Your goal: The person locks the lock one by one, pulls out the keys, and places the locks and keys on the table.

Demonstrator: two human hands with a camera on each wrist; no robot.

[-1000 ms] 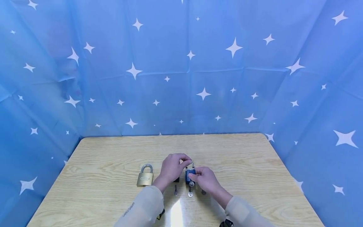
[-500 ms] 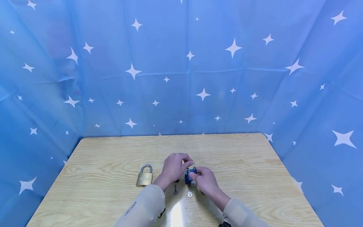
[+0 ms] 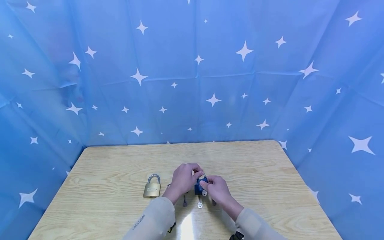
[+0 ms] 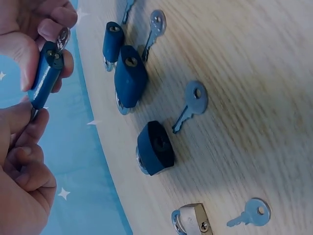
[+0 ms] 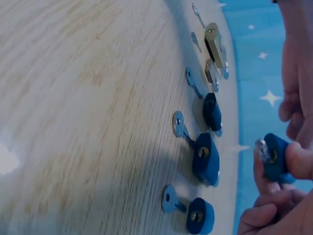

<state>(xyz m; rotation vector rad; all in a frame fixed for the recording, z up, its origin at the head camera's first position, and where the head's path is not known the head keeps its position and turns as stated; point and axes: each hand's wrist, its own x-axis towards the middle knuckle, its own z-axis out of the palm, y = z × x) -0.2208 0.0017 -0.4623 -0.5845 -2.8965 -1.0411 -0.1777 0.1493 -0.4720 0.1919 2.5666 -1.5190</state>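
My left hand (image 3: 184, 178) pinches the shackle of a small blue padlock (image 3: 202, 182) between thumb and fingers. The padlock's body is gripped by my right hand (image 3: 218, 190), thumb against its front. A key (image 4: 63, 38) sits in the keyhole on its underside, seen in the left wrist view. The lock is held above the table, and fingers cover most of its shackle. Behind it in the head view stands a larger blue padlock (image 3: 197, 190), partly hidden. In the right wrist view, my right hand's fingers (image 5: 271, 208) lie around the lock.
A large brass padlock (image 3: 152, 190) stands to the left on the wooden table (image 3: 114, 166). The left wrist view shows a dark padlock (image 4: 155, 149), a small brass padlock (image 4: 195, 219) and another small blue padlock (image 4: 112, 43). Loose keys (image 4: 195, 98) lie before the locks.
The held padlock's body has risen slightly toward my left hand and tilted. Less of its shackle shows above the body than a second ago. Both hands keep their hold.
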